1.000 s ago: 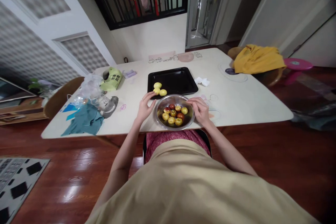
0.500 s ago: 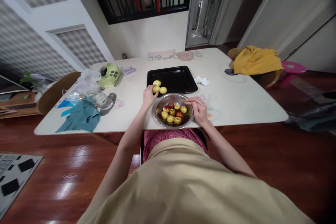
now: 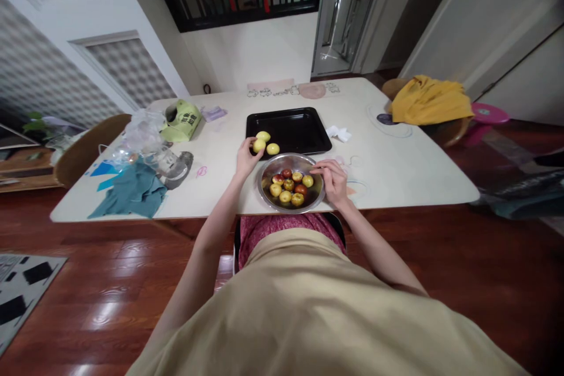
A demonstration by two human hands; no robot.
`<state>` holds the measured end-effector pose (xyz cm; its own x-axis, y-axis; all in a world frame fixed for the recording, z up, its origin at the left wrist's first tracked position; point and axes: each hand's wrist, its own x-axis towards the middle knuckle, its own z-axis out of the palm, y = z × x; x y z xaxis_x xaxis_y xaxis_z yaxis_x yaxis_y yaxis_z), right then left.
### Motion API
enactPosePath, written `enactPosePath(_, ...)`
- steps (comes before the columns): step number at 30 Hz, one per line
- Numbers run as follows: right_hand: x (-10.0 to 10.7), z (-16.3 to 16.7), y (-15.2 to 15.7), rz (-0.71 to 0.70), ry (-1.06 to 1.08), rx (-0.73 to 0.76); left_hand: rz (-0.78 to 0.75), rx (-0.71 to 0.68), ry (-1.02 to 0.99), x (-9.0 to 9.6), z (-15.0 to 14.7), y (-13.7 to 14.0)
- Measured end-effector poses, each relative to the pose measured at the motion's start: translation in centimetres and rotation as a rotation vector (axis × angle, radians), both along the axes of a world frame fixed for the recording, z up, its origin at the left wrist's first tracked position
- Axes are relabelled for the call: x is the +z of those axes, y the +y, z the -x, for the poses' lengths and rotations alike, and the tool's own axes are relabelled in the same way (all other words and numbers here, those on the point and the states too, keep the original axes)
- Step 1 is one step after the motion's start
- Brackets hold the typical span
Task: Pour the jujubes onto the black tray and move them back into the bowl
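Observation:
My left hand (image 3: 248,156) is at the near left corner of a black baking tray (image 3: 295,129), its fingers curled round a yellow-green jujube (image 3: 259,145). Two more yellow-green jujubes lie close by on the tray, one just behind (image 3: 263,136) and one to the right (image 3: 273,148). In front of the tray stands a round metal bowl (image 3: 263,197) holding several jujubes (image 3: 288,185), some yellow-green, some mottled or reddish brown. My right hand (image 3: 332,181) grips the bowl's right rim, fingertips reaching over the inside edge.
A crumpled white tissue (image 3: 339,133) lies right of the tray. On the left of the white table (image 3: 409,170) are a teal cloth (image 3: 132,191), clear plastic bags (image 3: 147,129) and a green printed bag (image 3: 181,120). A yellow cloth (image 3: 429,100) drapes over a chair at the right.
My left hand has shifted slightly left with the jujube, away from the one on its right. My right hand stays at the bowl's rim. The view has moved a little.

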<state>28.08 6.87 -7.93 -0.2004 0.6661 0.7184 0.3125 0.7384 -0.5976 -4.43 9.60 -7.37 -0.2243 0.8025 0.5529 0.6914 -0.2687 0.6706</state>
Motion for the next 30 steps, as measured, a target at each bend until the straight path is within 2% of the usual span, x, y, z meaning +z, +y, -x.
enactPosePath(5, 0.0, 0.0, 0.0, -0.008, -0.004, 0.002, -0.123, -0.102, -0.099, 2.0, -1.9, -3.0)
enactPosePath(10, 0.2, 0.1, -0.1, -0.021, 0.037, 0.033, -0.073, -0.320, 0.096, 4.0, -4.4, -7.1)
enactPosePath(14, 0.2, 0.1, -0.1, -0.011, 0.031, 0.030, -0.015, -0.394, 0.175, 4.3, -5.3, -9.3)
enactPosePath(25, -0.3, 0.2, 0.4, -0.106, 0.117, 0.080, 0.052, -0.468, 0.207, 3.9, -5.5, -9.5)
enactPosePath(30, -0.4, 0.3, 0.4, -0.091, 0.102, 0.067, 0.072, -0.497, 0.226, 4.1, -5.5, -9.2)
